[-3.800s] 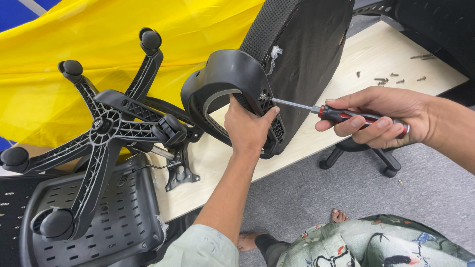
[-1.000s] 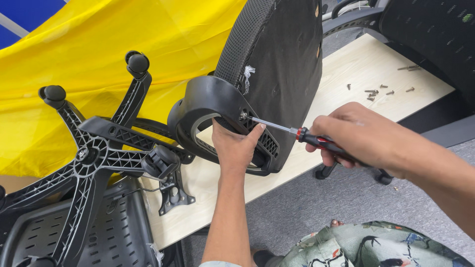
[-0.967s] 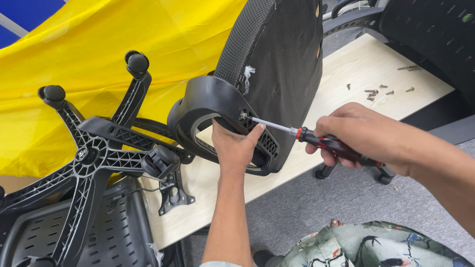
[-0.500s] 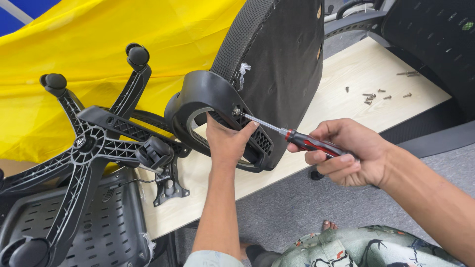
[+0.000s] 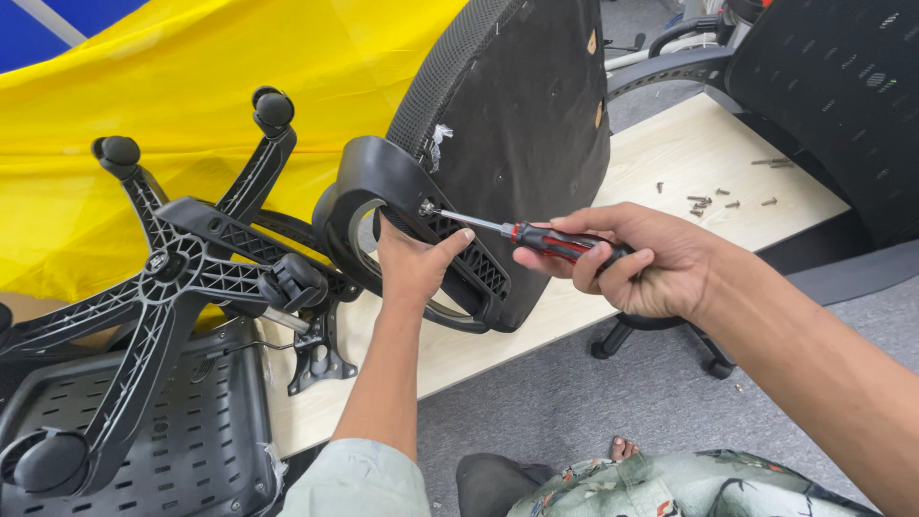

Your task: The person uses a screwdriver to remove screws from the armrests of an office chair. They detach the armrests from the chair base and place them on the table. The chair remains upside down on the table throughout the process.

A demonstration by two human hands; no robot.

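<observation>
Properly, left hand [image 5: 414, 270] grips the black armrest loop [image 5: 383, 206] steady; right hand [image 5: 643, 260] clasps the red-handled screwdriver [image 5: 536, 236], which should stay square to the screw [image 5: 425, 207].

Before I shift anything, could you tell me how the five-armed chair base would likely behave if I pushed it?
The chair base looks like rigid ribbed plastic, so it should stay stiff. It lies with casters up, leaning on a mesh seat panel, so it would probably slide or rock rather than roll.
</observation>
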